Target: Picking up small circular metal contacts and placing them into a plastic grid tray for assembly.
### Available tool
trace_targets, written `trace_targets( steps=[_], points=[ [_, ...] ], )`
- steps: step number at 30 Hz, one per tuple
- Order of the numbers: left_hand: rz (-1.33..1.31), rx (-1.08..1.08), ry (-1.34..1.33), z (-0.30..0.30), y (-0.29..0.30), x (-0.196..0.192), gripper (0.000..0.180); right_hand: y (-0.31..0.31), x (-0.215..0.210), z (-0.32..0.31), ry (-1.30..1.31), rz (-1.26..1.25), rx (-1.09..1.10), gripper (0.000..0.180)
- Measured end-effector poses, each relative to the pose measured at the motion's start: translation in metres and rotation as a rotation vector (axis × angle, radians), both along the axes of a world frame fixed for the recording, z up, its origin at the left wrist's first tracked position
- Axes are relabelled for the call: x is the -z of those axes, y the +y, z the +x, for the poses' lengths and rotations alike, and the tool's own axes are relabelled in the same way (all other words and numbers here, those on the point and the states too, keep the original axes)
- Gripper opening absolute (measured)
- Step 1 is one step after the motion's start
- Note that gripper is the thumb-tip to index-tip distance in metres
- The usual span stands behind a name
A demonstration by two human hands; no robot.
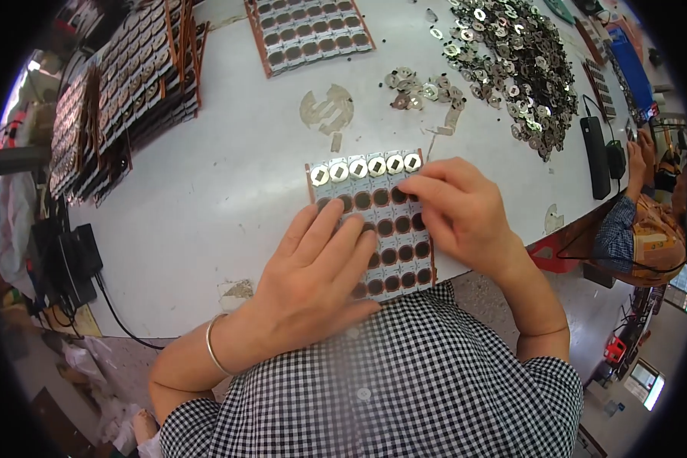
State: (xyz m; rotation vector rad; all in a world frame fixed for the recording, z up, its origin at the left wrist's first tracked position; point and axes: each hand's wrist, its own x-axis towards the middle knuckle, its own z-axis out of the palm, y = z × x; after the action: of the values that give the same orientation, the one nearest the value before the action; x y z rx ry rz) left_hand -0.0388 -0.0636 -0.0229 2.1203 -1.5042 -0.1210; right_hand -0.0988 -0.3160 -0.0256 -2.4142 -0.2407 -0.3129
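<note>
A circuit board panel (388, 240) with brown edges lies flat on the table in front of me, close to my checked shirt. Dark round spots fill its rows. Along the far row sit several shiny silver plates (349, 169), each with a dark diamond-shaped opening. My left hand (305, 278) rests palm down on the panel's left part, fingers stretched and slightly apart, covering some of the spots. At the right end of the second row, my right hand (469, 210) has its thumb and forefinger pinched together at the board. What is between those fingertips is hidden.
A large heap of small metal plates (538, 95) lies at the far right, beside a smaller cluster (416, 93). Another panel (309, 37) lies at the back. Stacked panels (141, 80) stand far left. Black adapters (80, 252) and a long black object (594, 156) flank the table; another person's hand (643, 156) shows at right.
</note>
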Motion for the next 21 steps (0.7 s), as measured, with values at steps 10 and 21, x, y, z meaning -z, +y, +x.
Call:
trace_targets(
  steps=[10,21],
  points=[
    [0.039,0.018,0.005,0.006,-0.001,0.0,0.071,0.004,0.002,0.012,0.046,-0.14,0.0,0.053],
    [0.033,0.019,0.003,0.006,-0.002,0.0,0.071,0.0,0.006,0.013,0.044,0.093,0.058,0.032]
  ],
)
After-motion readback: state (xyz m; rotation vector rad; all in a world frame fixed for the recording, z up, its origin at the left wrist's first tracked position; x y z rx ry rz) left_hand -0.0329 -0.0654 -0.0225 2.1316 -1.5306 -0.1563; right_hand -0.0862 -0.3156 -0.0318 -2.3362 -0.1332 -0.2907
